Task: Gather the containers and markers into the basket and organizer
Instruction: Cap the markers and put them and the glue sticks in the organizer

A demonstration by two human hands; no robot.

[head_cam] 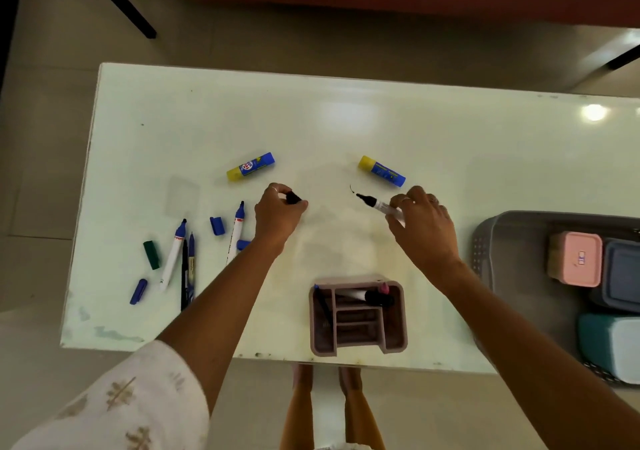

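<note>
My right hand (424, 222) holds an uncapped black marker (375, 203) with its tip pointing left over the white table (346, 120). A black cap (293, 197) is pinched in my left hand (277, 212). The pink organizer (358, 314) stands at the front edge with a marker and a pen in it. At the right, the grey basket (491, 241) holds a pink container (575, 259), a blue one (621, 273) and a teal one (609, 347). Several uncapped markers (173, 255) and loose caps (217, 225) lie at the left.
Two blue-and-yellow glue sticks lie on the table, one (250, 166) beyond my left hand and one (381, 170) beyond my right. A small black ink mark (351, 189) sits near the marker tip. Dark furniture legs (130, 11) stand on the floor behind the table.
</note>
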